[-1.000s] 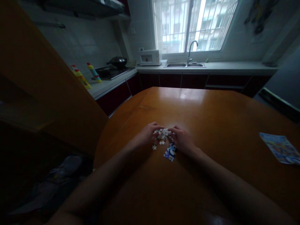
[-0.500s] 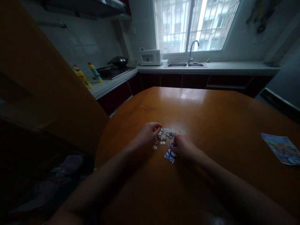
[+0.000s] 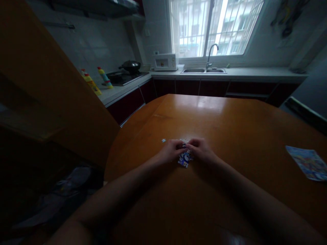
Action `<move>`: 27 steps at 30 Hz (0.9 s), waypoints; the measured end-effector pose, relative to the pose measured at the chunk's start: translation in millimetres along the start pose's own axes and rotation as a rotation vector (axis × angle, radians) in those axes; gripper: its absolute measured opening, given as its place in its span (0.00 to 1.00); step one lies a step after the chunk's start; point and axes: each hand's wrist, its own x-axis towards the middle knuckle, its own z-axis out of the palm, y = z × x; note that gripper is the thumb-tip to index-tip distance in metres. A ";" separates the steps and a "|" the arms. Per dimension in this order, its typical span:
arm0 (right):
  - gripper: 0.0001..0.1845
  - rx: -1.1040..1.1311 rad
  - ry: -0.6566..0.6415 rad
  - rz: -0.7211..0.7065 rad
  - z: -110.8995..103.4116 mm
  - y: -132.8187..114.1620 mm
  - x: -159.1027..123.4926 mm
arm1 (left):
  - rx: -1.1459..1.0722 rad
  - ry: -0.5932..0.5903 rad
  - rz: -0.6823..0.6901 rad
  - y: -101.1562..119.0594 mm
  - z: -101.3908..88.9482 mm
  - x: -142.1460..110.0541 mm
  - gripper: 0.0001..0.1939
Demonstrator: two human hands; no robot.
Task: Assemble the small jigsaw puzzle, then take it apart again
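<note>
On the round orange-brown wooden table (image 3: pixel 230 122) lies a small joined patch of blue and white jigsaw pieces (image 3: pixel 184 160). My left hand (image 3: pixel 171 152) and my right hand (image 3: pixel 202 150) meet just above it, fingertips curled and pinched together over the patch's far edge. What the fingers grip is too small and dim to name. The hands cover most of the loose pieces; a few show between and behind the fingers (image 3: pixel 184 140). One stray white piece (image 3: pixel 164 140) lies apart at the left.
A colourful printed sheet (image 3: pixel 305 162) lies near the table's right edge. A tall brown panel (image 3: pixel 51 88) stands close on the left. Behind are a counter with bottles (image 3: pixel 92 83), a stove with a pan (image 3: pixel 130 65), a microwave (image 3: pixel 165 62) and a sink (image 3: pixel 203 70) under a window.
Both hands have closed in toward each other over the joined patch, hiding the loose pile that showed between them. A single white piece now lies apart at the left.
</note>
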 end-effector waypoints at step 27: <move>0.06 -0.606 -0.088 -0.024 -1.0 -23.3 -28.5 | 0.287 -0.109 0.135 9.1 -19.4 -8.0 0.07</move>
